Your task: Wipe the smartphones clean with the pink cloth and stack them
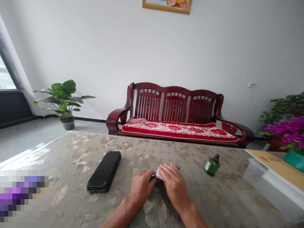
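Above the near part of the table, my left hand is closed around one end of a thin dark phone, seen nearly edge-on. Folded over the phone's other end, my right hand presses a small pale pink cloth against it. Most of the phone and cloth is hidden by my fingers. To the left lies a stack of black phones, the top one with its dark screen up. A green bottle with a black top stands upright to the right of my hands.
A patterned cover lies on the table. At the right are a clear plastic box, a tan board and purple flowers. A blurred purple patch is at the left. A wooden bench stands beyond.
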`<state>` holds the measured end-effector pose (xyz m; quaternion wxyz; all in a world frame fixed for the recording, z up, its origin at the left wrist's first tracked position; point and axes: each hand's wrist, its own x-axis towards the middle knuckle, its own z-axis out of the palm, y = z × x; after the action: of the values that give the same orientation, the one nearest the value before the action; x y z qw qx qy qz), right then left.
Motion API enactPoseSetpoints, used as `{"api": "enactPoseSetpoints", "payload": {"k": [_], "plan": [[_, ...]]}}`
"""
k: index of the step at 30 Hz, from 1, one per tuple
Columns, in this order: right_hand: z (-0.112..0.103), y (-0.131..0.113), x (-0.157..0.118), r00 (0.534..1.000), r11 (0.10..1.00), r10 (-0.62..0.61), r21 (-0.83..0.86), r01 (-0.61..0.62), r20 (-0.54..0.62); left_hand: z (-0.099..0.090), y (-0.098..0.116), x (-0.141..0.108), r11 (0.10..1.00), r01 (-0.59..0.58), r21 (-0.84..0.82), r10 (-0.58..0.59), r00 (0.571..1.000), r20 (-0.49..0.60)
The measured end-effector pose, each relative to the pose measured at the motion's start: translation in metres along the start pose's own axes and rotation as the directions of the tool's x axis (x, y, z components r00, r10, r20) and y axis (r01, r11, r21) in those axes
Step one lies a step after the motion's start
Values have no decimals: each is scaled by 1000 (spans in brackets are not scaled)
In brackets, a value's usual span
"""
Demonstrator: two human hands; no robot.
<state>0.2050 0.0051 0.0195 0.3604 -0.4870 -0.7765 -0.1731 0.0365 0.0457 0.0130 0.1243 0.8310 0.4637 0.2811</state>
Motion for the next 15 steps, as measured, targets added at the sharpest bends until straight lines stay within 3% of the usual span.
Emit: {"api": "enactPoseSetpoints", "payload": {"k": [9, 12, 15], "plan": [[4, 54, -19, 981, 980, 117, -141, -140, -156, -4, 1, 4, 981, 191, 22, -192, 975, 108], [7, 48, -22, 979, 983, 110, -129, -133, -172, -3, 1, 3, 983, 182, 24, -183, 978, 97], [9, 30, -19, 992, 994, 51, -89, -61, -111, -2, 1, 2, 985, 174, 21, -175, 981, 85]]}}
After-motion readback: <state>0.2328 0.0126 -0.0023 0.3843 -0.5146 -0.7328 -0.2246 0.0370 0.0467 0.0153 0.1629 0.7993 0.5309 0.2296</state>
